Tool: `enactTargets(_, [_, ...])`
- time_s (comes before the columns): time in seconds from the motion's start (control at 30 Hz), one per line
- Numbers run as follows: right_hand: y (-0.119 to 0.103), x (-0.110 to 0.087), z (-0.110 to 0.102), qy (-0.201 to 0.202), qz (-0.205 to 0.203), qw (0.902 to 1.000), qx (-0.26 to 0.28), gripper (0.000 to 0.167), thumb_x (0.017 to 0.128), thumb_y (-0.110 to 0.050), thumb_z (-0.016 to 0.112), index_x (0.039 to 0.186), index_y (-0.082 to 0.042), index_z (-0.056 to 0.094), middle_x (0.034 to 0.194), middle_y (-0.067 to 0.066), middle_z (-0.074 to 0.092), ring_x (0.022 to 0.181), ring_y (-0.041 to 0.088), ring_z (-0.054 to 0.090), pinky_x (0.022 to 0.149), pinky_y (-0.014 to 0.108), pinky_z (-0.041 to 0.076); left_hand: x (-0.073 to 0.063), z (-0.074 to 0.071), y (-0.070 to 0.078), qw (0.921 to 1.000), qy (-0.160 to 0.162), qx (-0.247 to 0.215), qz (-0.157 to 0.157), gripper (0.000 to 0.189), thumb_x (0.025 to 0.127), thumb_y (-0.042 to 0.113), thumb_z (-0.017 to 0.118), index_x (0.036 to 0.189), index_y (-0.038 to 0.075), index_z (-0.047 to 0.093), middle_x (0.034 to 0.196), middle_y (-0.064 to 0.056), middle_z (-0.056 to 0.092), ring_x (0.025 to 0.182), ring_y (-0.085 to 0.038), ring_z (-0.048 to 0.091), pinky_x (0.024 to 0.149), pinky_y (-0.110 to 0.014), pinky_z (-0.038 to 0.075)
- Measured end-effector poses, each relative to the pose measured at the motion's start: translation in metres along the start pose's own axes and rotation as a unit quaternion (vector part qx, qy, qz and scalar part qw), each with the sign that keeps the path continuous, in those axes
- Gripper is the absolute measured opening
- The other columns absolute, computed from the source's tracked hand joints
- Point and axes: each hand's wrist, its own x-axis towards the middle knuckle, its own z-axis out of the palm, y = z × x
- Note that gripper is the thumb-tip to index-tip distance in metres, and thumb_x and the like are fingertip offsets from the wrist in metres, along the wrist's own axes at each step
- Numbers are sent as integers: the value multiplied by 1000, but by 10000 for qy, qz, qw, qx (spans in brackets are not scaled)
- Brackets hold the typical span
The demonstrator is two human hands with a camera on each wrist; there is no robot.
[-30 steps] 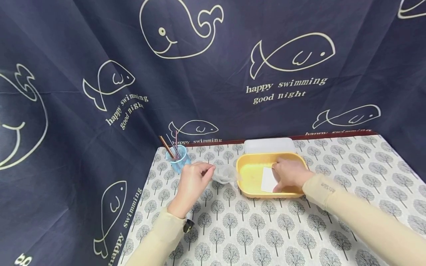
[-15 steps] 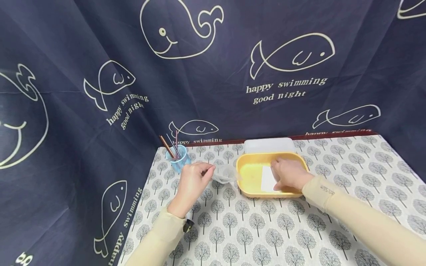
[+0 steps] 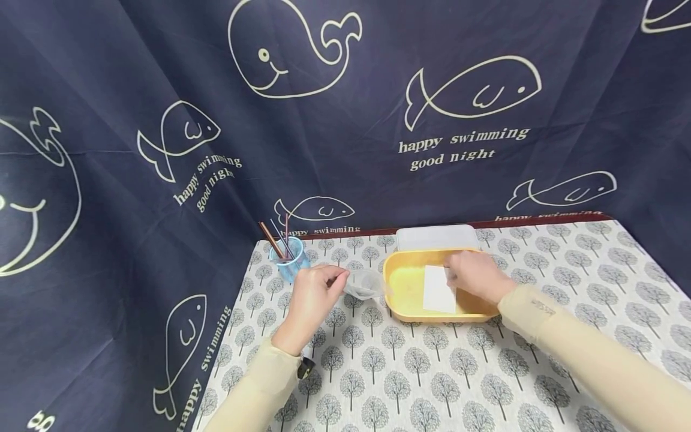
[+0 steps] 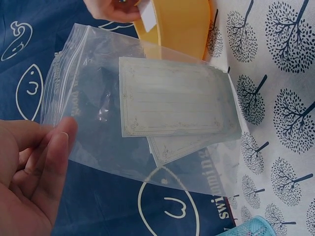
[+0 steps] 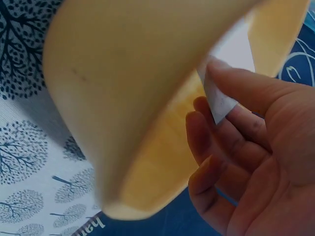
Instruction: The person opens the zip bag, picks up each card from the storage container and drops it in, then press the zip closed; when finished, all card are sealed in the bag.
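My left hand (image 3: 315,303) pinches the zip edge of a clear zip-lock bag (image 4: 98,142), held up left of the yellow tub (image 3: 400,288). Inside the bag lie pale lined cards (image 4: 172,98) with ornate borders, one overlapping another. A plain white card (image 3: 438,290) is in the tub. My right hand (image 3: 477,275) reaches into the tub at the card's right edge. In the right wrist view the thumb lies on the card's near face, with curled fingers behind its corner, so the hand pinches it. Part of the card is hidden behind the tub's wall.
A blue mesh cup (image 3: 289,264) with several pens or sticks stands at the left back. Behind the tub lies a whitish, flat-looking box or lid (image 3: 437,236). A fish-print curtain (image 3: 324,150) hangs behind the tree-print tablecloth (image 3: 394,372).
My right hand has drawn its fingers together and shifted slightly right, so more of the white card shows. The left hand and the bag have stayed in place.
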Motion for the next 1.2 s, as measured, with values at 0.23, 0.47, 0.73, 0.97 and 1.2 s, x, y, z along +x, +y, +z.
enactTargets(0.23, [-9,-7,-25,168,-77,9998,52,13,87,-8,82,80,-16,75,76,-4,70,66,16,64,63,44,60,1,-1,0,10000,-46,-8,-64,10,96,5,73,91,5,81,81,-5,78,57,-4,68,55,-11,52])
enactTargets(0.47, [-23,-13,-49,210,56,9995,240,3,92,-16,80,90,-15,79,87,-2,74,76,17,66,67,46,59,3,-2,0,9999,-67,97,-54,10,96,6,73,91,6,82,80,-3,77,58,-4,68,58,-13,54])
enactTargets(0.73, [-49,-13,-71,1578,-356,9867,146,6,93,-17,76,94,-15,82,96,-1,75,85,22,70,68,47,57,4,-1,0,9999,16,170,30,9,95,6,74,90,7,82,79,-2,77,60,-4,67,60,-16,56])
enactTargets(0.97, [-82,-18,-90,2764,-949,9551,482,6,89,-13,78,92,-18,81,87,-12,67,66,11,58,55,31,48,4,0,-1,9999,45,147,43,9,95,6,75,89,6,81,78,-3,77,58,-4,67,58,-14,54])
enactTargets(1.2, [-113,-19,-92,2945,-1549,9383,938,7,88,-12,80,94,-17,80,89,-12,71,71,6,60,60,29,52,5,0,0,9999,37,139,-11,9,95,6,75,90,6,82,78,-3,77,58,-4,67,59,-15,55])
